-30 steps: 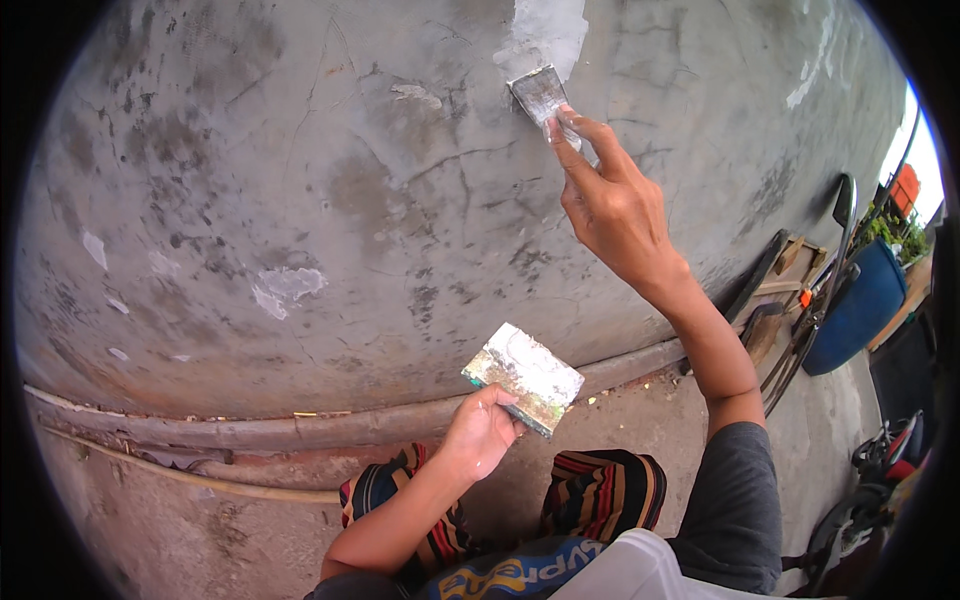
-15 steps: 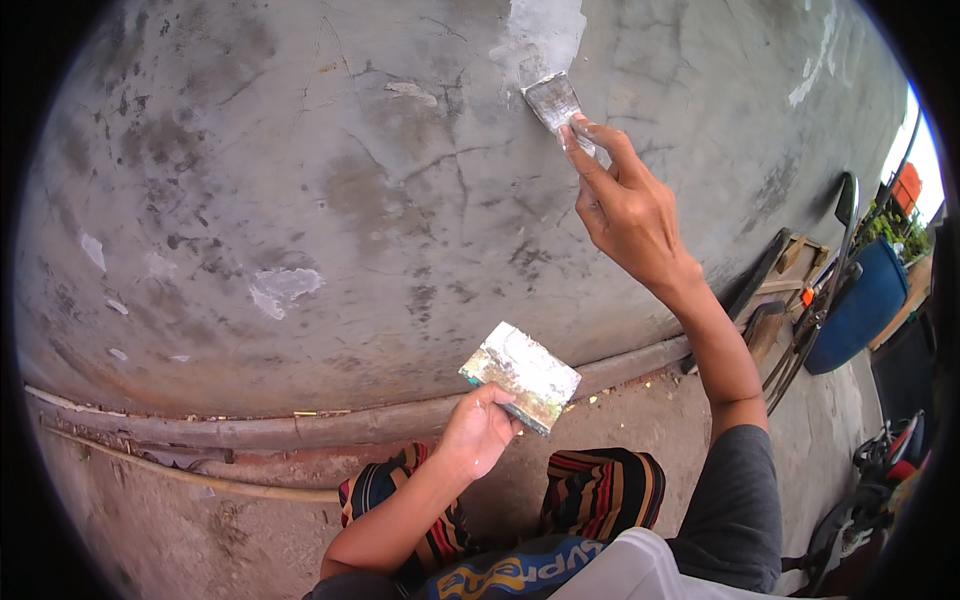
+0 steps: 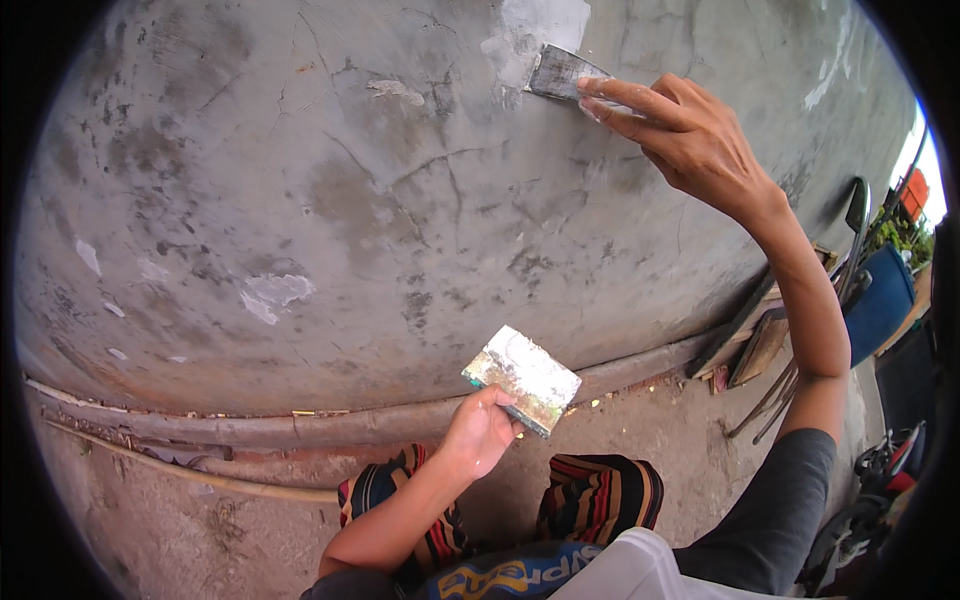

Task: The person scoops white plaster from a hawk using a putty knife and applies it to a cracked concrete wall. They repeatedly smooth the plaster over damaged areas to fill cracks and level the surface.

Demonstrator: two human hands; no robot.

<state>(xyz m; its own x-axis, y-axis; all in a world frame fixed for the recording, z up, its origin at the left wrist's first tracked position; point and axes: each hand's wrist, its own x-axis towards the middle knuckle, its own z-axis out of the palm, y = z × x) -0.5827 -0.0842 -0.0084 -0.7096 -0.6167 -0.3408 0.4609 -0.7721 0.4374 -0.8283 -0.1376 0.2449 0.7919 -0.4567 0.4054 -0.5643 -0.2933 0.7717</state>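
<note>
My right hand [image 3: 690, 135] grips a putty knife [image 3: 562, 74] by its handle, which the fingers mostly cover. Its wide grey blade lies against the cracked grey wall [image 3: 330, 220], at the lower edge of a pale, freshly smeared putty patch [image 3: 535, 28]. Lower down and away from the wall, my left hand [image 3: 480, 432] is closed on a small rectangular board [image 3: 522, 378]. White putty coats the board's upper face, and my thumb rests over its near edge.
A ledge [image 3: 300, 425] runs along the wall's foot, with a long pole [image 3: 230, 485] on the ground before it. Wooden boards [image 3: 755, 340], a blue container [image 3: 880, 300] and metal legs stand at the right. A motorcycle [image 3: 870, 500] partly shows at lower right.
My right hand has swung right and slightly up, turning the putty knife from upright to nearly sideways against the wall. My left hand and the board have hardly moved.
</note>
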